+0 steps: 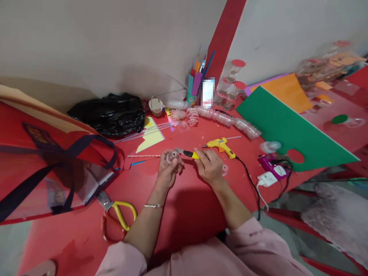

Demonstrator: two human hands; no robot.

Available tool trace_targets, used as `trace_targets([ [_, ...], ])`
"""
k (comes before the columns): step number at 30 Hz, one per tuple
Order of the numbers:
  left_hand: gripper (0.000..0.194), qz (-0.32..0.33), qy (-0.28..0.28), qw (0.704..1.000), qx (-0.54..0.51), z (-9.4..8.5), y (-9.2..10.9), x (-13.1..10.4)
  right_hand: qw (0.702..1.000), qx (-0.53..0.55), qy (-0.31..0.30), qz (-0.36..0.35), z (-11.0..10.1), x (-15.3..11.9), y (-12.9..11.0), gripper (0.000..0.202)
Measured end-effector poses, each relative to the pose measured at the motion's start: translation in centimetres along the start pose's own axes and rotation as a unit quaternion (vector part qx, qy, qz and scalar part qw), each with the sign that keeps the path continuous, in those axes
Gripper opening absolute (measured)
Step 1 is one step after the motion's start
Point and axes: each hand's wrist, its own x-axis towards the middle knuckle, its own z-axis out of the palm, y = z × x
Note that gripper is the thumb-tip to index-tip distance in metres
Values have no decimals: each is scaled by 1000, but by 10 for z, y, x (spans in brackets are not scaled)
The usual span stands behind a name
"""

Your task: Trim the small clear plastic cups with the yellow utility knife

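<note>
Between the fingers and thumb of my left hand (pixel 167 168) is a small clear plastic cup (pixel 173 157), its round end turned up with a dark spot near the middle. My right hand (pixel 209 165) is closed around the yellow handle of a utility knife (pixel 188 153). The knife's blade points left and lies close to the cup's edge; whether it touches, I cannot tell. A yellow glue gun (pixel 220 145) lies just beyond my right hand. Beside that hand, a small clear plastic piece (pixel 225 170) rests on the red table (pixel 189 207).
Scissors (pixel 119 216) and a red bag (pixel 57 165) are at left, with a black plastic bag (pixel 112 115) behind. Stacked clear cups (pixel 221 118) line the back. At right are a green board (pixel 293 130), a purple power strip (pixel 273 166) and cords.
</note>
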Motion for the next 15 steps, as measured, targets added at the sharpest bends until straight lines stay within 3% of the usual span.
trace_targets([
  [6, 44, 9, 13, 1000, 18, -3, 3, 1, 1000, 0, 6, 5, -4, 6, -3, 50],
  [15, 44, 57, 70, 996, -4, -11, 17, 8, 996, 27, -34, -73, -5, 8, -8, 51],
])
